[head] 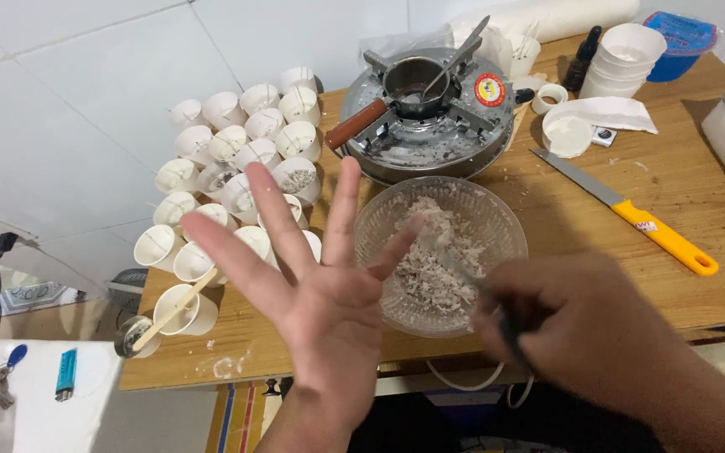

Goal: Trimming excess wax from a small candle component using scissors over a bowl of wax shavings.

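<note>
Fingers of the left hand (320,294) are spreading wide and grasping nothing, while the right hand (589,331) is clenching around a thin dark tool, blurred, dipping into the glass bowl (440,252) of pale flakes just past the fingertips. Scooping seems to be in hand; the next move probably calls for a steady lift. Beyond the fingertips, a stove (430,113) is showing a round red-and-yellow label (489,89); leftward, white cups (241,168) are clustering; rightward, a yellow-handled knife (631,214) is lying.

A home craft corner (tiled walls): small stove (430,113), paper cups (237,168), wooden table (681,184).
</note>
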